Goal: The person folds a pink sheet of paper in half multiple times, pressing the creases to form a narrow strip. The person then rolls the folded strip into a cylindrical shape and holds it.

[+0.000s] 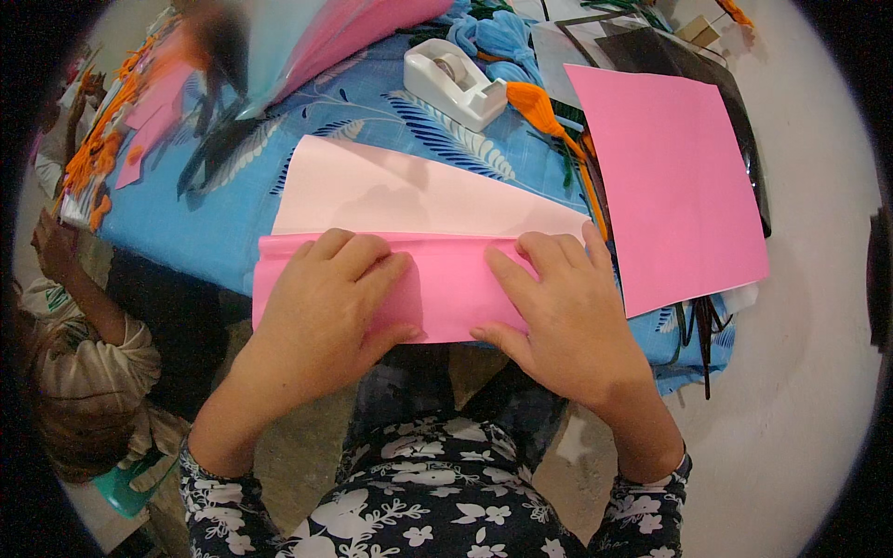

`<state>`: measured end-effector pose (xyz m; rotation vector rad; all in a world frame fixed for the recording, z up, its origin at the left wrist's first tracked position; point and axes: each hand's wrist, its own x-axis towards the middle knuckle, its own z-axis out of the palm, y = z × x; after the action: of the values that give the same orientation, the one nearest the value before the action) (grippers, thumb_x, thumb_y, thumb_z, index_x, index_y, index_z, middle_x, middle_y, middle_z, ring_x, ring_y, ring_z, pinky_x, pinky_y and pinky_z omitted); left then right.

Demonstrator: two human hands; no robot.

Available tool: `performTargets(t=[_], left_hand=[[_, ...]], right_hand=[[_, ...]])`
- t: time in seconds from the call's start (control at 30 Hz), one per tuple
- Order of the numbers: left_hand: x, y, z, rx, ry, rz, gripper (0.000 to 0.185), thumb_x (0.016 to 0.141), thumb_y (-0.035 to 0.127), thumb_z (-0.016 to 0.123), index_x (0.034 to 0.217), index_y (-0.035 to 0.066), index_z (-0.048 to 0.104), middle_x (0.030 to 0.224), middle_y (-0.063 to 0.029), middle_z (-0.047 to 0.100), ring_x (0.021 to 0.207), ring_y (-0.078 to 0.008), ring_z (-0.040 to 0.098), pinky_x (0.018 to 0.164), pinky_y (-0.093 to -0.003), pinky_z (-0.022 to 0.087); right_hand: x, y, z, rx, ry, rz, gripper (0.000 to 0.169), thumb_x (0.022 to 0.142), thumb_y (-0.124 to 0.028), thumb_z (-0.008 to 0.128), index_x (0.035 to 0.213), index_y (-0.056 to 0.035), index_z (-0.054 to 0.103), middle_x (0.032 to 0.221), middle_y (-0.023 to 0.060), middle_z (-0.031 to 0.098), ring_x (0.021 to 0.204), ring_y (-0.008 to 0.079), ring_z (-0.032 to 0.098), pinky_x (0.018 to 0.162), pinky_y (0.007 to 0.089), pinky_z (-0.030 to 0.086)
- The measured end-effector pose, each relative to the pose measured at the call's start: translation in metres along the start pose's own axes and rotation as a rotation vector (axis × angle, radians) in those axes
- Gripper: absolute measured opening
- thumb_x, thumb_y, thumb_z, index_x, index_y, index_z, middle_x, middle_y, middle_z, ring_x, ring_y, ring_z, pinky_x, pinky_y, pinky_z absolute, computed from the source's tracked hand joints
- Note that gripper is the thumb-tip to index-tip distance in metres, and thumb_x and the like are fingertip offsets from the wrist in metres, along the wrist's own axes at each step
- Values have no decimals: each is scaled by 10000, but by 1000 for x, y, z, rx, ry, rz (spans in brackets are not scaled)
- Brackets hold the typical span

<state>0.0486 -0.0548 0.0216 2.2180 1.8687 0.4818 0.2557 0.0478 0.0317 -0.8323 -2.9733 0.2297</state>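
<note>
A pink sheet (453, 289) lies folded before me at the near edge of the table, its pale inner side (404, 188) showing beyond the fold. My left hand (328, 300) holds the left half, with fingers on the ridged fold and the thumb at the near edge. On the right half, my right hand (565, 300) does the same, its little finger by the sheet's right corner. Bare pink surface shows between the two hands. Whatever lies under my palms is hidden.
A white tape dispenser (453, 84) stands beyond the sheet, beside an orange yarn bundle (534, 108). Another pink sheet (677, 188) lies at right, over a dark glossy sheet (739, 132). Light-blue yarn (499, 38) is at the back. A seated person (91, 376) is at left.
</note>
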Motion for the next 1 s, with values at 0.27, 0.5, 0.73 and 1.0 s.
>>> performTargets(t=[0.27,0.5,0.73,1.0], left_hand=[[3,-2,3,-5,6,-8,468,653,182,737,1072,20,603,1014,-123,570,952,-322,531,832,-404,457],[6,-6,6,11,35,-3,395,675,163,714,1033,24,622,970,-124,583,927,-322,540,809,-403,464],[7,-3,1,-27,9,-27,432,666,239,749,1025,32,627,958,-124,584,915,-322,544,793,-410,467],[9,-4,3,-5,-3,-35,517,642,333,775,1032,34,614,967,-128,576,924,-328,537,796,-414,459]], right_hand=[[3,1,4,27,41,-7,526,720,-343,726,1133,-49,586,1064,151,531,1056,333,492,1008,542,297],[7,5,6,29,87,-30,412,715,-362,723,992,-73,627,946,132,548,975,310,519,973,529,318],[10,6,2,74,78,-23,396,703,-382,724,938,-74,646,924,131,552,939,307,523,941,504,330],[10,9,1,130,66,-32,479,665,-440,739,927,-53,639,922,135,531,962,312,501,928,486,327]])
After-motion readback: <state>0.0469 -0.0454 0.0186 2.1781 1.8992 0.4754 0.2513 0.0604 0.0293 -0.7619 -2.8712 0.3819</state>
